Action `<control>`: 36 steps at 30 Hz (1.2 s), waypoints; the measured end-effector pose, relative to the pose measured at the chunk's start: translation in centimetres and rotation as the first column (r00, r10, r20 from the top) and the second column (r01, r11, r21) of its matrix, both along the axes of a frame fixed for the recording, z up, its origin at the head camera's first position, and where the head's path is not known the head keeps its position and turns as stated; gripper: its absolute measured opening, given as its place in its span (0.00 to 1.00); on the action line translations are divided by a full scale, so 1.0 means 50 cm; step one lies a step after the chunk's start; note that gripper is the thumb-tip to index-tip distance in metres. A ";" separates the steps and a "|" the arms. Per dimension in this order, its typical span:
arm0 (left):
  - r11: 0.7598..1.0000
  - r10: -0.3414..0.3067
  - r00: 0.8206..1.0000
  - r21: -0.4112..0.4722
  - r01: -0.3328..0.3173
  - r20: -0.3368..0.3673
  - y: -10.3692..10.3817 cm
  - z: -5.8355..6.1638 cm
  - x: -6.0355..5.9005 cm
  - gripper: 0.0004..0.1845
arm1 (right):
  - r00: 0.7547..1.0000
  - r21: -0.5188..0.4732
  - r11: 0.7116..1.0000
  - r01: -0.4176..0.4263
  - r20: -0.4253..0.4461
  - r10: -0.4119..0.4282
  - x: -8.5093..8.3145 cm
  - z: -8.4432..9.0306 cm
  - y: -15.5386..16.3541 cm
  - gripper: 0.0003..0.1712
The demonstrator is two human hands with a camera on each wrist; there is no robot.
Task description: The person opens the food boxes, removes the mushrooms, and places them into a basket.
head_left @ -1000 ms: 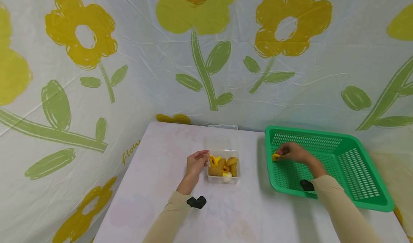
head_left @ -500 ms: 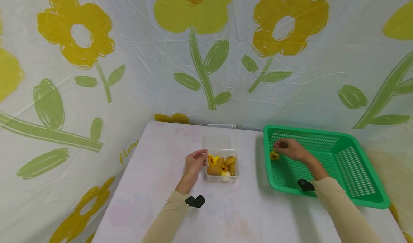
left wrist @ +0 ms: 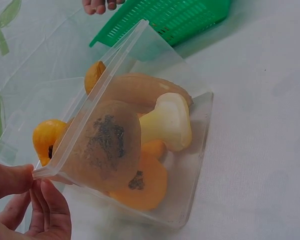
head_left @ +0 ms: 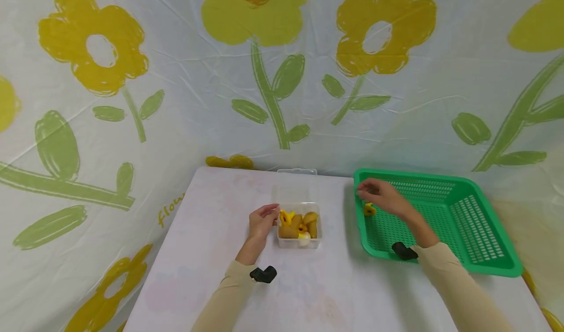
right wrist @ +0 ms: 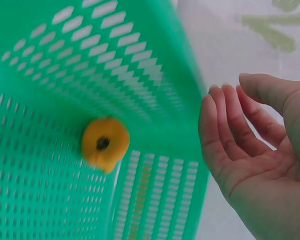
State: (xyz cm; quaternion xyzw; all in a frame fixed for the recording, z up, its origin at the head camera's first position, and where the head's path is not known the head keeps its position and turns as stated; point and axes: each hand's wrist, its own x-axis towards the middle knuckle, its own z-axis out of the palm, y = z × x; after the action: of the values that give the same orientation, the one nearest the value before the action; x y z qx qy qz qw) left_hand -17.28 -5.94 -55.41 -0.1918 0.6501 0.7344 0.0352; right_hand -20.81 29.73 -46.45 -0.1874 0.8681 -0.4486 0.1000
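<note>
My left hand (head_left: 261,223) pinches the left rim of a clear plastic box (left wrist: 200,165), thumb on one side and curled fingers on the other. Inside the box lie a brown potato-like piece (left wrist: 102,145) with a dark patch, a longer brown piece (left wrist: 140,87), a whitish mushroom-like piece (left wrist: 172,122) and several yellow-orange pieces (left wrist: 145,185). My right hand (head_left: 382,196) hovers by the green basket's left edge, fingers loosely bent and holding nothing. Below it, a yellow pepper-like piece (right wrist: 106,142) with a dark spot rests in the basket's corner.
The green plastic basket (head_left: 480,268) with slotted walls stands on the right of the white table (head_left: 317,293). Behind the box its clear lid (head_left: 296,171) lies folded back. A flower-printed curtain (head_left: 185,102) hangs behind and to the left.
My right hand has let go of the yellow piece, which now lies in the basket, and has risen toward the basket's left rim. The left hand keeps its place at the box.
</note>
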 end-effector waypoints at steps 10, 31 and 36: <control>1.000 0.001 1.000 -0.012 -0.001 0.010 -0.007 0.000 0.003 0.13 | 1.000 -0.021 1.000 0.021 -0.013 -0.021 0.001 -0.003 -0.085 0.16; 1.000 0.021 1.000 -0.009 -0.021 0.000 0.000 0.004 -0.005 0.13 | 0.998 -0.055 0.997 -0.060 -0.038 0.058 0.017 -0.054 -0.262 0.12; 1.000 0.013 1.000 -0.022 -0.012 0.028 0.000 0.006 -0.006 0.12 | 0.997 -0.051 0.996 -0.079 -0.013 0.079 0.019 -0.066 -0.298 0.13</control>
State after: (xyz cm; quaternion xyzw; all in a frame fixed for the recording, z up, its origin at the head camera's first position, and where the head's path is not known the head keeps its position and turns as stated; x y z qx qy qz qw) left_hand -17.60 -5.94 -55.13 -0.2066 0.6561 0.7248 0.0379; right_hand -19.86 14.82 -49.77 -0.2265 0.8488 -0.4654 0.1080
